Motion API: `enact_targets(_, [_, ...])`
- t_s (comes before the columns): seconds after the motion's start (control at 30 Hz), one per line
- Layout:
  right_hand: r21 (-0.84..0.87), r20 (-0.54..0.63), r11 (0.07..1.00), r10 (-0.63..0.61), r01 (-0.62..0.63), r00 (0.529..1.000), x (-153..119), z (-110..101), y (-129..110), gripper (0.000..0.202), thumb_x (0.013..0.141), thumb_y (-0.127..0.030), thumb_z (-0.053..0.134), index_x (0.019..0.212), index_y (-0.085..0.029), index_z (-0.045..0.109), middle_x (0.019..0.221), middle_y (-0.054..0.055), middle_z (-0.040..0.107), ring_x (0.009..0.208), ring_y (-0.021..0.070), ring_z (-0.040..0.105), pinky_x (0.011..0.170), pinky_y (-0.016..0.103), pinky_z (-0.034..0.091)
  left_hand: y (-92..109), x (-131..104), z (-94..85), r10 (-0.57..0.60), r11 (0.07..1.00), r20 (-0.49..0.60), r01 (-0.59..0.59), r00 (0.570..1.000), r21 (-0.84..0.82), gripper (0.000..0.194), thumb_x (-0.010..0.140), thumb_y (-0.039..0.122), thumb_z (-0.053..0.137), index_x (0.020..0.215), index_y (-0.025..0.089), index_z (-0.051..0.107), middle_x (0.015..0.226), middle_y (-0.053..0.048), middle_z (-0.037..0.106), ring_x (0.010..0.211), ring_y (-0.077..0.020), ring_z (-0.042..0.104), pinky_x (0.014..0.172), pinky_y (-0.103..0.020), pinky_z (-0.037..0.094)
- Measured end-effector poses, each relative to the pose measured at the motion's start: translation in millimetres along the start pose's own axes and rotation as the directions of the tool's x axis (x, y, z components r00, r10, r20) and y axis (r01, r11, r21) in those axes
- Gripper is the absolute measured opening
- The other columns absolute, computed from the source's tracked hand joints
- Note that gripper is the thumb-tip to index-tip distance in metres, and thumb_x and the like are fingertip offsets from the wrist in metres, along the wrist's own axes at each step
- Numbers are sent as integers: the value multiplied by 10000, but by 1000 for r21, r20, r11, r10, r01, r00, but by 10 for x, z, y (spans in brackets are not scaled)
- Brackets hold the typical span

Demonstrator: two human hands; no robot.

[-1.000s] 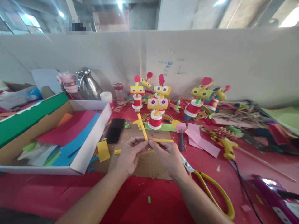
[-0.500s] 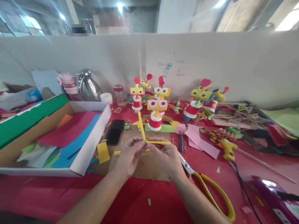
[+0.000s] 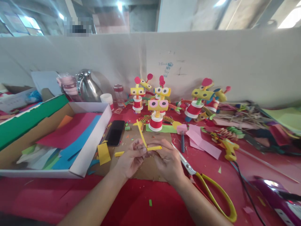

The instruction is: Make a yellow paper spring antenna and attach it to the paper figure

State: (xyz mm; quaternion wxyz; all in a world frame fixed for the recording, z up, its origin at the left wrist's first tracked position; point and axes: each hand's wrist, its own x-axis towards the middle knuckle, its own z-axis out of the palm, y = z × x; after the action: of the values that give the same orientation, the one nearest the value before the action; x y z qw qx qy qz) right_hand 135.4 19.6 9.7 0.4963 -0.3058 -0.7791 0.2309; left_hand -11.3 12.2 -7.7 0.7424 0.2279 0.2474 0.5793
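Two narrow yellow paper strips [image 3: 141, 133] meet at a corner between my fingertips, one pointing up and away, the other lying to the right. My left hand [image 3: 133, 158] is closed, pinching them where they join. On the right-hand strip, my right hand [image 3: 168, 160] has its fingers curled and closed; part of its grip is hidden. Below both hands lies a brown cardboard mat [image 3: 150, 172]. Just beyond them stands a paper-cup robot figure [image 3: 156, 121] with a yellow head, pink-rimmed eyes and pleated arms.
Scissors [image 3: 207, 185] with yellow handles lie right of my right hand, near a marker [image 3: 182, 142], pink paper [image 3: 203, 144] and a yellow glue gun [image 3: 229, 150]. To the left are a phone [image 3: 115, 133] and a white box [image 3: 90, 150] holding coloured paper. More robot figures [image 3: 197, 102] stand behind.
The right-hand strip has shortened in view and now angles slightly upward. The upright strip's tip has dropped and leans further left. My right hand has shifted in over the strip.
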Motion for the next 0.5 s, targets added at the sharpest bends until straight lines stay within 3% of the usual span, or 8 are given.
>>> enact_targets(0.17, [27,-88,1000,8,-6,996,-15,53,-34,239,820,-96,560,905,-258,713,903,60,677,843,192,631,761,324,521,18,-14,6,11,1000,-11,-11,1000,-17,261,600,53,760,706,168,552,626,51,518,607,-69,545,652,-206,497])
enact_targets(0.3, [72,-63,996,50,-45,997,10,58,-34,192,811,-132,605,928,-247,705,932,66,664,869,189,638,762,309,527,49,-5,7,-34,997,-31,32,999,-64,309,562,44,772,718,158,530,645,46,532,605,-68,553,629,-191,490])
enact_targets(0.5, [45,-58,999,-11,14,998,34,23,-19,138,806,-147,621,885,-232,697,911,63,685,858,198,639,760,333,529,39,-6,5,-13,998,-12,12,1000,-64,325,552,15,766,727,142,524,616,52,514,568,-52,522,577,-161,469])
